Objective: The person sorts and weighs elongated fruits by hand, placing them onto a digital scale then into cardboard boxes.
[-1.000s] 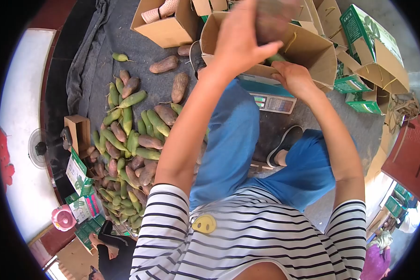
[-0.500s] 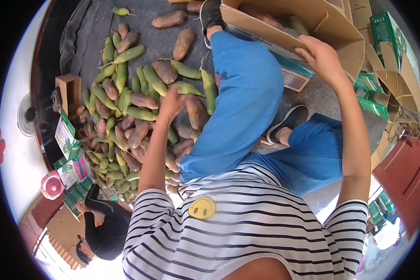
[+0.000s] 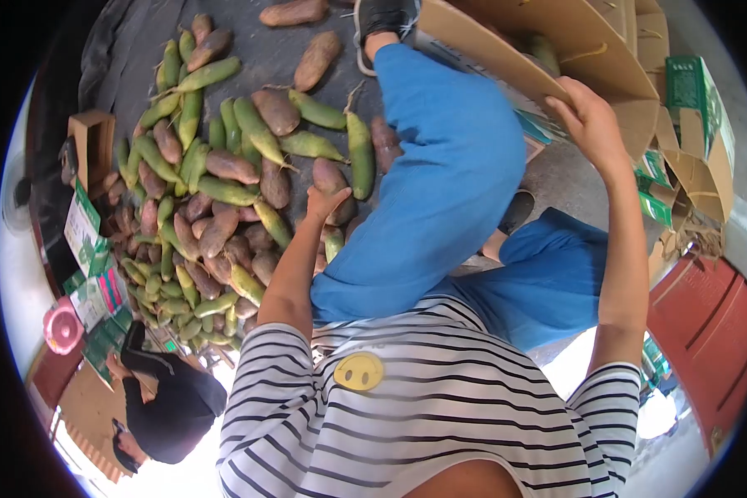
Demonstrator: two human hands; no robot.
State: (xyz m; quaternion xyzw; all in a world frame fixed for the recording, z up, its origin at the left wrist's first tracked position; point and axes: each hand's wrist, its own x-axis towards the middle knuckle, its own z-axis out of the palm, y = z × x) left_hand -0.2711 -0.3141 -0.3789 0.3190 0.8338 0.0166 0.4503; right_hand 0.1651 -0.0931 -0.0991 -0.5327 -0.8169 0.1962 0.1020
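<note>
My left hand (image 3: 328, 202) is closed around the lower part of a reddish-brown radish (image 3: 329, 175) at the right side of a large pile. Close by lie a long green radish (image 3: 360, 156) and another reddish one (image 3: 275, 184). On the other side, my right hand (image 3: 588, 124) grips the upper edge of an open cardboard box (image 3: 506, 51), fingers over the rim. Inside that box a green radish (image 3: 544, 53) is partly visible; the rest of its contents is hidden by the wall.
Green and reddish radishes (image 3: 217, 232) spread over a dark sheet (image 3: 153, 50). Green-and-white cartons (image 3: 693, 91) stand at right beside a red panel (image 3: 705, 332). A person in black (image 3: 170, 407) crouches at lower left, near a pink fan (image 3: 63, 325).
My left hand has come down from above the pile and closed on a reddish-brown radish. My right hand stays on the box edge. The whole view has shifted slightly.
</note>
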